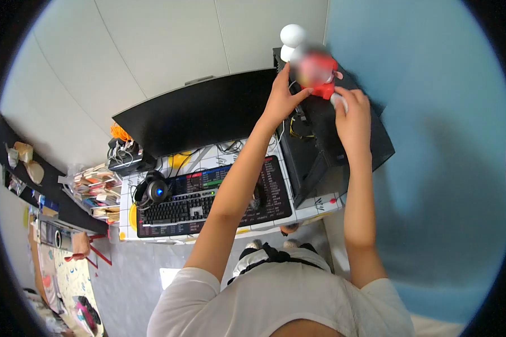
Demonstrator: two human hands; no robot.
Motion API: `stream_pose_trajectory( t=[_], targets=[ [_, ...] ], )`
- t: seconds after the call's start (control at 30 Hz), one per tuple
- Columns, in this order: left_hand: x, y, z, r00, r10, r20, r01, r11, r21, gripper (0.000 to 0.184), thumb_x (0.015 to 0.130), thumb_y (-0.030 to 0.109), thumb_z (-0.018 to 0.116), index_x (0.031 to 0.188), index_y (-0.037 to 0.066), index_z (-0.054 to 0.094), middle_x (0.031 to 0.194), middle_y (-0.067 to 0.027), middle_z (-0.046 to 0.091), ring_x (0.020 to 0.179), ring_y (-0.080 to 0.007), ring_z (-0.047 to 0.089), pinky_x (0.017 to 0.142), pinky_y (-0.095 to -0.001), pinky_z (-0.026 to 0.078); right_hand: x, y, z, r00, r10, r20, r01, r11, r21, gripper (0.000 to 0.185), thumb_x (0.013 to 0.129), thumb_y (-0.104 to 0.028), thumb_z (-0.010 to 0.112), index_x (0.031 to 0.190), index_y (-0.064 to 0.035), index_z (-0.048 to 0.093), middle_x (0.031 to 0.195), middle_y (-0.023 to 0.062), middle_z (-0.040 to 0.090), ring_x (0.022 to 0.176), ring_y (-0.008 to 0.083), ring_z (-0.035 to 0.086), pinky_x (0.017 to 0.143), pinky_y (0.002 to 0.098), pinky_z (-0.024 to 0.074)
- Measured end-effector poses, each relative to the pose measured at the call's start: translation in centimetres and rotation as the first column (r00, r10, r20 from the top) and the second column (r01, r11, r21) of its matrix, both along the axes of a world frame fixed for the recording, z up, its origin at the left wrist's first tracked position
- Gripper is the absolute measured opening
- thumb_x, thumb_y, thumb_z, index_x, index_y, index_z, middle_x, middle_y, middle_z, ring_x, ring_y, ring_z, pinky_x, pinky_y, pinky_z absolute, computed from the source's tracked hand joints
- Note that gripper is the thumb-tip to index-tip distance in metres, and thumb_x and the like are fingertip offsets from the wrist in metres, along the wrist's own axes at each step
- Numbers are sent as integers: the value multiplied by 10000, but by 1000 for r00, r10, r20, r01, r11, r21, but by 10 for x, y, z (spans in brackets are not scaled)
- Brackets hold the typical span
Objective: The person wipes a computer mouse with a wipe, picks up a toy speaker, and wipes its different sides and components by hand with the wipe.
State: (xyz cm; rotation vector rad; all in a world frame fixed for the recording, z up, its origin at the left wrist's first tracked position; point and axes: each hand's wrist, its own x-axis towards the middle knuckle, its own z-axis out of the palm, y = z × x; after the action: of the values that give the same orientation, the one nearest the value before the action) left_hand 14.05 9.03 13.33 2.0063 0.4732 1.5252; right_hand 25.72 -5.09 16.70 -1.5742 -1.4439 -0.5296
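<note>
A red figurine (324, 90) with a blurred upper part stands on top of a black computer case (334, 132). My left hand (282, 101) is at its left side, thumb against its lower front and fingers along its edge, seemingly gripping it. Just right of the figurine's base, my right hand (354, 109) pinches a small white piece (338, 101); whether this is a cloth or part of the figurine I cannot tell. Behind the figurine sits a white round-topped object (292, 38), partly hidden.
Left of the case stands a wide black monitor (202, 112). A keyboard (177, 208) and headphones (154, 190) lie on the desk before it. Cables (301, 132) hang by the case. A blue wall (438, 140) is close on the right. Stacked papers (98, 188) are far left.
</note>
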Motion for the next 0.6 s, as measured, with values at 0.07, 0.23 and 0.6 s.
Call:
stream_pose_trajectory(
  t=[0.07,0.23,0.6],
  targets=[
    [8,10,7,976,-216,-38,215,976,-24,706,674,139,772,1270,27,411,1170,-146,563,1116,-250,521,964,-356,377,5,4,-17,999,36,31,-32,992,-122,156,805,-62,576,945,-13,623,932,134,560,908,313,526,803,394,441],
    [21,27,5,943,-311,-121,300,949,-100,715,623,198,826,1220,31,470,1174,-93,557,1082,-191,516,941,-335,404,-1,2,-23,989,142,51,-128,969,-211,174,775,-59,595,929,14,629,989,113,599,975,274,547,826,382,450],
    [9,-16,37,973,-228,36,230,970,-81,367,624,240,751,904,38,626,804,-93,656,760,-206,624,729,-315,470,0,-2,-19,980,143,-140,-164,975,-149,174,788,-16,591,952,6,644,944,130,607,893,294,566,814,350,439]
  ],
)
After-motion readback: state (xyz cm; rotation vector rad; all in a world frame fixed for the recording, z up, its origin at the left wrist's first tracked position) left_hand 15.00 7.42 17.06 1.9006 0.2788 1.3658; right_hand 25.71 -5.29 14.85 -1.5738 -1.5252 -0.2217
